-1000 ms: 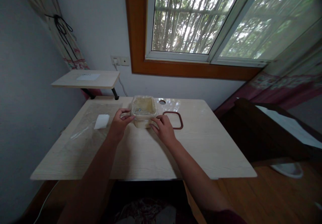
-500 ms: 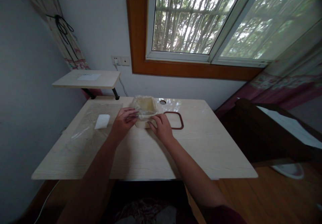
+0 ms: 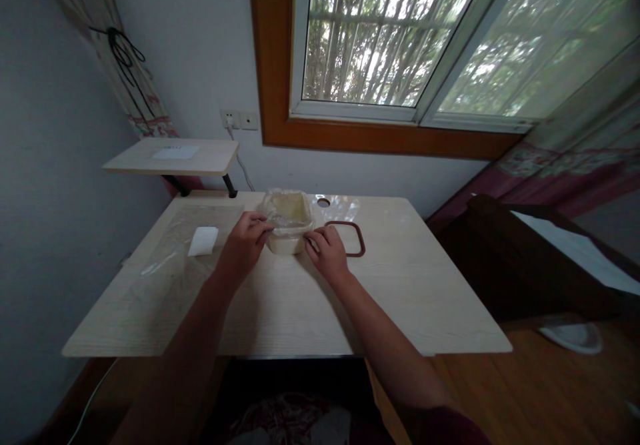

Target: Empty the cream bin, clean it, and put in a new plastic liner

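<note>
A cream-coloured bin (image 3: 286, 245) stands upright towards the back of the desk. A clear plastic bag (image 3: 289, 230) lines it, with its edge folded over the rim. At the bin's left front corner my left hand (image 3: 249, 237) is closed, pinching the bag's edge. My right hand (image 3: 326, 250) pinches the same bag at the right front corner. Just right of the bin, partly behind my right hand, a brown rounded-square ring (image 3: 361, 238) lies flat on the desk.
The pale wooden desk (image 3: 400, 298) carries a clear plastic sheet (image 3: 160, 258) on the left, with a folded white paper (image 3: 203, 241) on it. A small raised shelf (image 3: 215, 155) stands at the back left. A round cable hole (image 3: 324, 202) lies behind the ring.
Both hands have shifted slightly apart to the bin's front corners. More of the bin's front and the bag's folded edge now shows between them.
</note>
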A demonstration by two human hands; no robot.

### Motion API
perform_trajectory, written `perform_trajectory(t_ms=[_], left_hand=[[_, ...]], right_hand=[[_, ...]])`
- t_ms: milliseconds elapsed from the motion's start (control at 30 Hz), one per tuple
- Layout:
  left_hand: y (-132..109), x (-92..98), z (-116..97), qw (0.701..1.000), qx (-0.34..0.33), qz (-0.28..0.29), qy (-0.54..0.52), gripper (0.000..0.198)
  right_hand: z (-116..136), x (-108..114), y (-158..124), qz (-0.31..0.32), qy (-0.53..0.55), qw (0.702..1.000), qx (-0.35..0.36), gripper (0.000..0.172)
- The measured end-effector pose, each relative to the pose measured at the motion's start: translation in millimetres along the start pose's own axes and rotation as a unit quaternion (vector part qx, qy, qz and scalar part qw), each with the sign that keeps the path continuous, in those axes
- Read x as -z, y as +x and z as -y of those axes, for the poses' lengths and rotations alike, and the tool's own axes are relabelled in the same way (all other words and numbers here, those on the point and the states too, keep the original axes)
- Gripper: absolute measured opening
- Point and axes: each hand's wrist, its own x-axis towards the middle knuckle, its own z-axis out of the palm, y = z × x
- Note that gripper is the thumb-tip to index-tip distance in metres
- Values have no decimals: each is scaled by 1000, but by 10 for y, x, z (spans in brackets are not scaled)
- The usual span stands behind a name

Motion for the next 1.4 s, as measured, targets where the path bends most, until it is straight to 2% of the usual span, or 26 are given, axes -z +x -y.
perform_trajectory(t_ms=[200,300,467,633,800,1167,1400], left_hand=[[34,60,1,1000,-12,2,1,13],[49,70,5,1000,-21,14,5,13],[56,34,5,999,-24,22,13,13],[38,-1,8,999,-18,34,13,14],[14,-32,13,999,-17,39,15,14],[14,-79,52,999,-14,31,3,16],[41,-88,87,1000,-12,16,-9,16]], right_hand=[[-60,68,5,-53,104,984,-132,16],[-104,63,-25,-39,144,975,-166,19],[-148,-22,-83,33,134,985,-106,21],[-118,-91,-87,26,40,997,-63,19],[-118,-130,-95,27,-7,999,-36,23],[-73,-70,0,17,13,999,-47,22],[-71,76,10,-37,54,995,-71,20]])
